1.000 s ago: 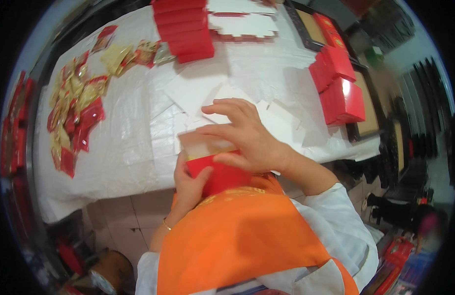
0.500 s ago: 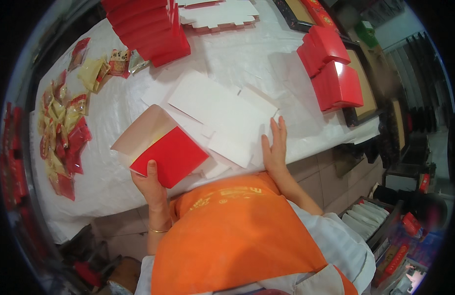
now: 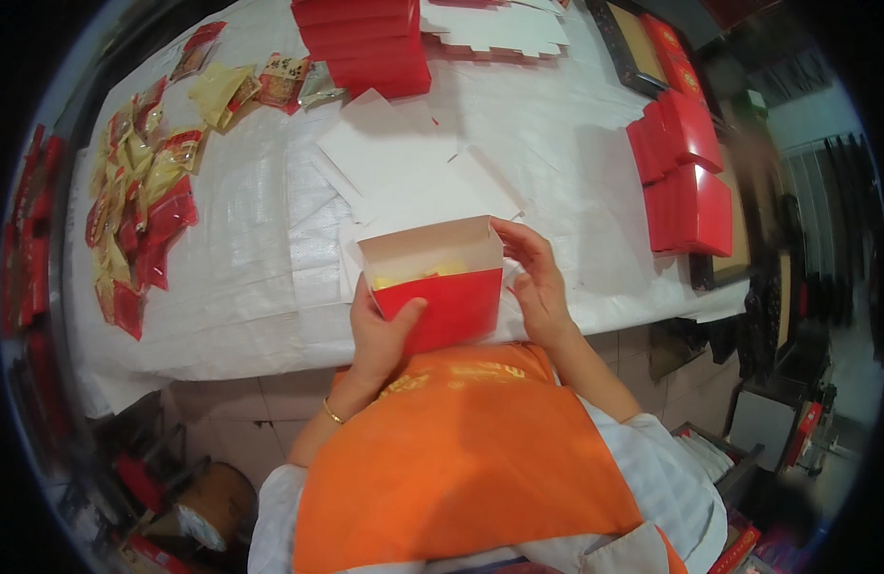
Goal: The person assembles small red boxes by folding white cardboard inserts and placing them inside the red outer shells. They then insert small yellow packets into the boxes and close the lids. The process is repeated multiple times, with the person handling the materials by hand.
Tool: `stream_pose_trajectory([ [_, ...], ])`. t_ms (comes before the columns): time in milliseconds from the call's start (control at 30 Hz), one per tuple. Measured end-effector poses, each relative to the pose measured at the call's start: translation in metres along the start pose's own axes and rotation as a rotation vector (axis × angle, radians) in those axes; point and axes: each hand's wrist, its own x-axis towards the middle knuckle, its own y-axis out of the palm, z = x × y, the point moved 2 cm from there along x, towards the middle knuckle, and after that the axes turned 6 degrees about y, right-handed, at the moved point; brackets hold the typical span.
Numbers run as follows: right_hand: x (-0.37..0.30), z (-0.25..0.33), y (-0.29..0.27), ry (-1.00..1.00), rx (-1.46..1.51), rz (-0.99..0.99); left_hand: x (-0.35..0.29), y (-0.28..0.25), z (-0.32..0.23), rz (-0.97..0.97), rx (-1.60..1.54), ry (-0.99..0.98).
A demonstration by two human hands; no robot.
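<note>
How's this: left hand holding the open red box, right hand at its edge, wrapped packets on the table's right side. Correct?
Wrong side: the head view shows the wrapped packets on the left side of the table. The left hand does hold the open red box, with the right hand at its edge.

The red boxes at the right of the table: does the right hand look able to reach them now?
Probably yes: nothing visible blocks the way from the right hand to those red boxes, though it is at the open red box.
</note>
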Motion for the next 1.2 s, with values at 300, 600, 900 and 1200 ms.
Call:
stream_pose_trajectory([
  [300,-0.015,-0.008,0.012,-0.103,-0.144,-0.034,-0.010,-0.008,0.023,0.264,0.203,0.513],
  [600,-0.016,-0.001,0.007,-0.105,-0.198,-0.011,0.003,-0.005,-0.018,0.259,0.538,0.535],
  [900,-0.013,0.010,0.013,0.251,0.478,-0.015,-0.003,0.001,-0.022,0.144,0.507,0.506],
  [1200,-0.021,0.005,0.002,0.047,0.220,0.140,-0.017,0.000,-0.018,0.085,0.234,0.351],
])
